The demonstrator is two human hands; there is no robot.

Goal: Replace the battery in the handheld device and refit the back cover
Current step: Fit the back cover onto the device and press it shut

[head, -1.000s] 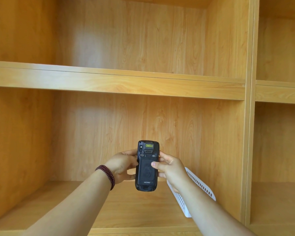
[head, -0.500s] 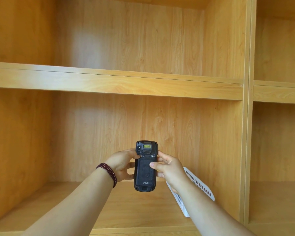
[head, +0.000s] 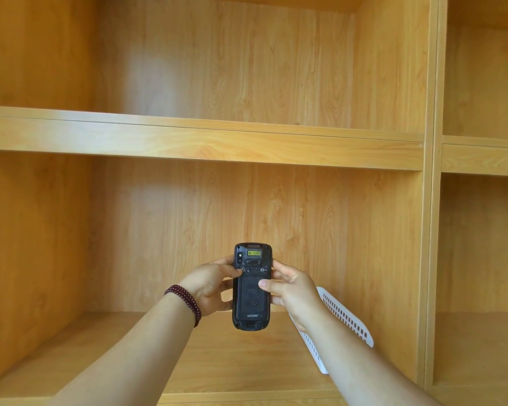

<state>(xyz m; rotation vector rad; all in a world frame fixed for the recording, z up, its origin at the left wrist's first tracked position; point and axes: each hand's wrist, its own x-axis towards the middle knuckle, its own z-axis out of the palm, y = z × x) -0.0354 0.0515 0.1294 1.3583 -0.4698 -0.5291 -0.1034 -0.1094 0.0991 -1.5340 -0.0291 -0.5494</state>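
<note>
A black handheld device (head: 252,306) stands upright in the air in front of the lower shelf, its back facing me with the cover on and a yellow label near the top. My left hand (head: 208,285) grips its left edge, thumb on the left latch near the cover's top. My right hand (head: 291,291) grips the right edge, thumb lying across the back cover. No loose battery is in view.
A white slotted plastic basket (head: 349,320) sits on the lower shelf board (head: 147,356) behind my right forearm, near the right wall. A wooden shelf (head: 203,139) spans above the hands. A vertical divider (head: 431,230) separates further compartments at right.
The device has stayed upright and shifted slightly left. My left thumb has come round onto the left latch, and my right thumb has slid a little over the cover.
</note>
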